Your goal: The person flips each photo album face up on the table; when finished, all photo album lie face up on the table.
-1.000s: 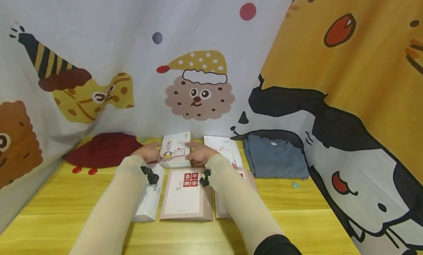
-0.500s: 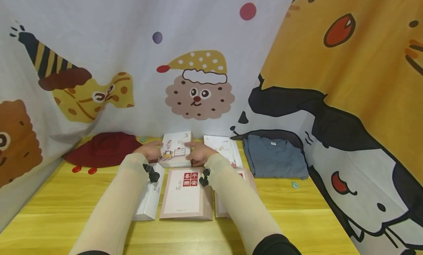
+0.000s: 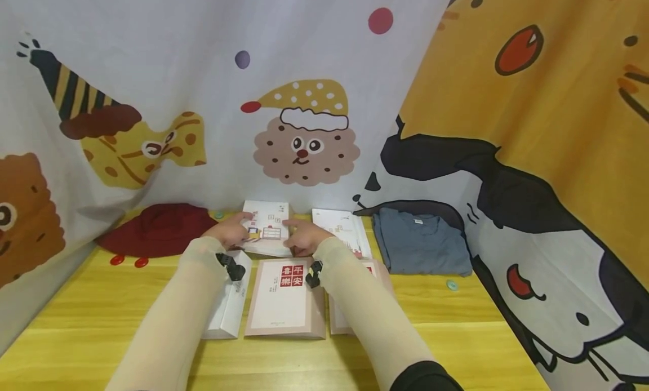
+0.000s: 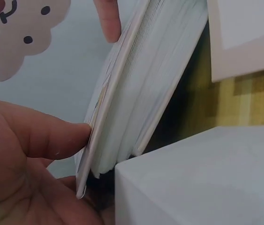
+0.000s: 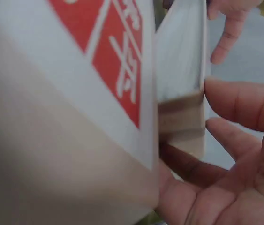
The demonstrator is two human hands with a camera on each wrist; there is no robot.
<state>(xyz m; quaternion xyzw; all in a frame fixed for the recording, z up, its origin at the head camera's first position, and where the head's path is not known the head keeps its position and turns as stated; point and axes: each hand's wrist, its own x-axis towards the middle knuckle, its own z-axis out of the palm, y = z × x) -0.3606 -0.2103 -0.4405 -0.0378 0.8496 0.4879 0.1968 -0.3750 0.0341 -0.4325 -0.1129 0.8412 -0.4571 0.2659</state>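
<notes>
A thick white book (image 3: 267, 226) with a small coloured drawing on its cover lies at the back of the table, against the curtain. My left hand (image 3: 229, 231) grips its left side. In the left wrist view the thumb (image 4: 59, 138) presses the cover edge, with the other fingers behind, partly hidden by a white box-like book corner (image 4: 202, 173). Its page block (image 4: 155, 70) faces that camera. My right hand (image 3: 306, 236) holds the opposite side; the right wrist view shows thumb on the cover and fingers under the spine (image 5: 181, 117).
In front stand a pink-edged book with red squares (image 3: 281, 301), a similar one (image 3: 338, 318) partly under my right arm, and a white one (image 3: 228, 306) at left. Another white book (image 3: 350, 227) and a folded grey-blue shirt (image 3: 421, 241) lie right; a maroon hat (image 3: 162, 230) lies left.
The white book has shifted slightly to the left between my hands. Both hands keep hold of its sides, the right one moving a little left; the other things stay put.
</notes>
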